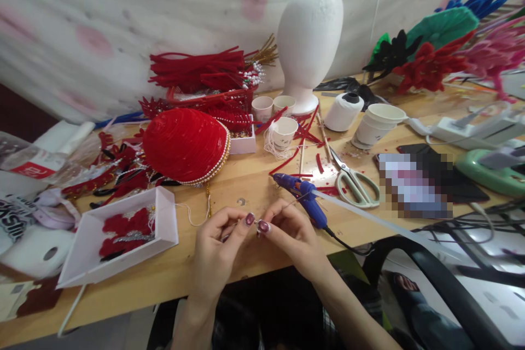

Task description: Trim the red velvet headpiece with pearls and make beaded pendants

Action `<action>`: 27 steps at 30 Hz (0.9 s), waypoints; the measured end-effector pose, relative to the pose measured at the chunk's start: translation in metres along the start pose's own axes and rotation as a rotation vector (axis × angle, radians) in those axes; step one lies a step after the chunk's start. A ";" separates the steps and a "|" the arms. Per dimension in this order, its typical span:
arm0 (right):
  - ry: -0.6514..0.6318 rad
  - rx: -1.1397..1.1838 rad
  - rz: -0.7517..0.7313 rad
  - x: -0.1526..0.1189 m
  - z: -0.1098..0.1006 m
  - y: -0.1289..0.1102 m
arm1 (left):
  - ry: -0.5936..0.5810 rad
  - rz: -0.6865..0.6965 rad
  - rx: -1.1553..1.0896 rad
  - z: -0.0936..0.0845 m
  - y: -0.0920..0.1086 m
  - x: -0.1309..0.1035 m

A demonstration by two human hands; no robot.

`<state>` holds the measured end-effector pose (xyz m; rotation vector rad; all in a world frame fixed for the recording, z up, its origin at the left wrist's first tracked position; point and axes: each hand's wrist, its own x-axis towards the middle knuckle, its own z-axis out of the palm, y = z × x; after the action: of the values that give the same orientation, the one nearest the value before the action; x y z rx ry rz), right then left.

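Observation:
Over the front edge of the table, my left hand and my right hand meet with thumbs and index fingers pinched together. Between the fingertips is a tiny shiny piece, too small to name. A thin wire seems to stick out past my right hand toward the blue glue gun, which lies just behind it with a long clear glue stick in its back. Left of my hands, a red cord-wrapped cap with a pearl trim rests on its side. Green-handled scissors lie open beyond the glue gun.
A white foam head stands at the back. Paper cups, a thread cone and red scraps surround it. At left is a white box with red pieces; at right, a phone, a power strip and cables.

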<state>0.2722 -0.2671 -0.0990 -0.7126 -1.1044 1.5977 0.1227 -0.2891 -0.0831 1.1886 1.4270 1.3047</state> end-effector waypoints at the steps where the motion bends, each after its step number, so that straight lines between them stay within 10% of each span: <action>1: 0.016 0.003 0.007 0.000 0.000 0.001 | 0.013 0.020 0.038 0.001 0.002 -0.003; 6: 0.054 0.015 0.021 0.001 0.001 0.006 | 0.170 0.148 0.268 0.009 0.016 -0.017; 21: 0.200 -0.655 -0.700 -0.018 0.015 -0.002 | 0.511 0.321 0.282 0.021 0.017 -0.050; 27: 0.265 -0.644 -0.736 -0.022 0.018 0.001 | 0.448 0.502 0.396 0.026 0.014 -0.057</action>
<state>0.2632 -0.2936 -0.0947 -0.7713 -1.4676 0.5030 0.1603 -0.3400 -0.0730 1.6661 1.8416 1.7669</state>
